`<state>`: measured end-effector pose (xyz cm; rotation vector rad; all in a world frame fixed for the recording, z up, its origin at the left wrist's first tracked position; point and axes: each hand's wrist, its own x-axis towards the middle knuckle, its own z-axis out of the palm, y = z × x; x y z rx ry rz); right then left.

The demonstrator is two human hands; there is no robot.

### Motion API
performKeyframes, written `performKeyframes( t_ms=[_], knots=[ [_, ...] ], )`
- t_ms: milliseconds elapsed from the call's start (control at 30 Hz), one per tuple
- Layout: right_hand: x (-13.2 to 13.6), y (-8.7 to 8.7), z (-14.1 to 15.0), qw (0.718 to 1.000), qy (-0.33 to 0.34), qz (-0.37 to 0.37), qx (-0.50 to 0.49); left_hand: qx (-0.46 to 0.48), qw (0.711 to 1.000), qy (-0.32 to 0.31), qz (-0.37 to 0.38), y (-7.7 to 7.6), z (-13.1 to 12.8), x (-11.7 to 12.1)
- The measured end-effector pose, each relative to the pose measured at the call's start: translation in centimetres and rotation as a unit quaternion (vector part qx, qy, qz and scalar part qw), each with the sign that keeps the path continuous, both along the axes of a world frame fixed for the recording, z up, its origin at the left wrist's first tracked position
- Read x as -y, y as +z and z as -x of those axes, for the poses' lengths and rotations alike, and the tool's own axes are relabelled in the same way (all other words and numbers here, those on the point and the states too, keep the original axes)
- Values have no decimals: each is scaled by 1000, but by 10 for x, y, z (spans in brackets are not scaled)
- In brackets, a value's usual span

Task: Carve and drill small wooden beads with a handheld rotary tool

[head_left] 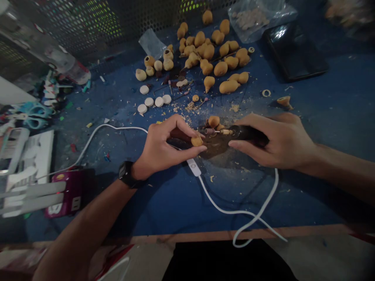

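Observation:
Between the thumb and fingers of my left hand (pixel 168 146) is a small tan gourd piece (pixel 197 141). My right hand (pixel 277 140) is wrapped round a black rotary tool (pixel 247 134), its tip pointing left. On the tool's shaft sits a brownish grinding bit (pixel 208 131), close beside the gourd piece; whether they touch I cannot tell. Just behind the bit, a cut gourd (pixel 214 121) lies on the blue table (pixel 164 203). A white cord (pixel 222 210) with an inline switch (pixel 193 167) runs beneath my hands.
Several small gourds (pixel 220 69) cover the back of the table. White discs (pixel 159 102) and loose bits lie before them. A black case (pixel 295 50) stands back right. At left are blue scissors (pixel 33 114), a bottle (pixel 66 62) and a purple box (pixel 66 191).

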<state>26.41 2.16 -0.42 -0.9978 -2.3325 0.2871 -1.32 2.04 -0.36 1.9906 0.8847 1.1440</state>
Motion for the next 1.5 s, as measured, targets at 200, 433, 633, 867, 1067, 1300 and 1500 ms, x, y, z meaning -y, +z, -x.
performKeyframes(
  t_ms=[200,433,633,867,1067,1300,1500],
  knots=[
    [1,1,0,1000,-12,24,13,-31,999,-10,-19,4,2,-2],
    [0,1,1,1000,6,-16,1,-7,999,8,45,2,4,2],
    [-1,1,1,1000,6,-13,-5,4,999,3,46,2,2,2],
    [0,0,0,1000,6,-9,2,-1,1000,7,14,-1,3,1],
    [0,0,0,1000,7,-7,7,-1,1000,-9,-6,-2,3,-2],
    [-1,-1,0,1000,17,-16,-3,23,997,-1,80,-1,4,-7],
    [-1,-1,1,999,16,-33,2,49,993,9,104,-1,6,-12]
  ],
)
